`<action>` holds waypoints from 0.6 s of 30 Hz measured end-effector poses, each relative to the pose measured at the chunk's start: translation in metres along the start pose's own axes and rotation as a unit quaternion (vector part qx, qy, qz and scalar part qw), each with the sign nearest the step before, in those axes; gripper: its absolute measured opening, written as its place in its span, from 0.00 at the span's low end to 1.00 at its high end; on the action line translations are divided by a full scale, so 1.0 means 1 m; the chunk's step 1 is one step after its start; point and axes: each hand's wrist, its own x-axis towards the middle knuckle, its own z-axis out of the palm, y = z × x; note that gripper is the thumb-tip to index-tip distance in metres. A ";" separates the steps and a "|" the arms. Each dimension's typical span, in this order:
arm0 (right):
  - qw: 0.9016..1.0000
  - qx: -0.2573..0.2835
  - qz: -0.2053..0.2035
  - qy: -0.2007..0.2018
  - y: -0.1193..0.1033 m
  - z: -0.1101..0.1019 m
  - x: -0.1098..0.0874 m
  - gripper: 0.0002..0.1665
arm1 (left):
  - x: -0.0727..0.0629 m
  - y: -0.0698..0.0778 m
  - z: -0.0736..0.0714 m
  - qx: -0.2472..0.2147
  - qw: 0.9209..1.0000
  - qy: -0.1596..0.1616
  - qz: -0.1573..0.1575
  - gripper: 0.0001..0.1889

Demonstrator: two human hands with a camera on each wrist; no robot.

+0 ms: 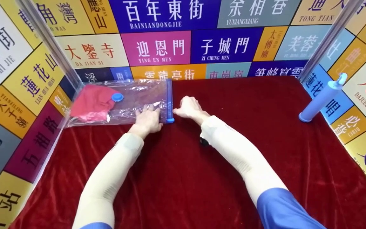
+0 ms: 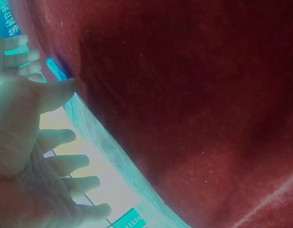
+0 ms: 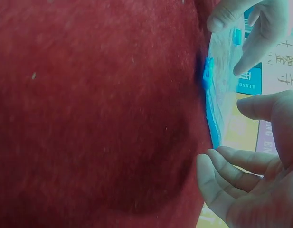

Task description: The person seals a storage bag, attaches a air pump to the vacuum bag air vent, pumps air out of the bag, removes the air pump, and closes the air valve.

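Head view bright, even, mostly sharp; wide-angle stretch at edges, sign panels [image 1: 159, 48] leaning at both sides. Glare streaks on clear plastic bag [image 1: 135, 90]; right sleeve [image 1: 246, 154] near blown out. Left wrist view dim, cyan cast, overexposed patch lower left, dark shadow over red velvet cloth [image 2: 184, 95] at top right, soft detail. Right wrist view hazy, cyan tint right side, soft shadow lower centre.

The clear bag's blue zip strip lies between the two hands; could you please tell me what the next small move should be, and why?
Probably have the right hand pinch the blue slider: it sits at the near end of the zip strip, and that empty hand is beside the strip. The left hand is over the clear bag, well placed to steady it.
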 end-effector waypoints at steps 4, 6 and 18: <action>1.000 0.012 0.018 -0.015 -0.003 0.004 0.004 0.23 | 0.011 -0.006 0.010 -0.003 1.000 -0.006 -0.001 0.40; 0.999 0.022 0.030 -0.022 -0.005 0.005 0.006 0.23 | 0.019 -0.011 0.017 -0.009 1.000 -0.010 -0.001 0.42; 0.998 0.029 0.035 -0.039 -0.013 0.015 0.009 0.20 | 0.013 -0.011 0.006 -0.039 0.998 -0.048 -0.001 0.36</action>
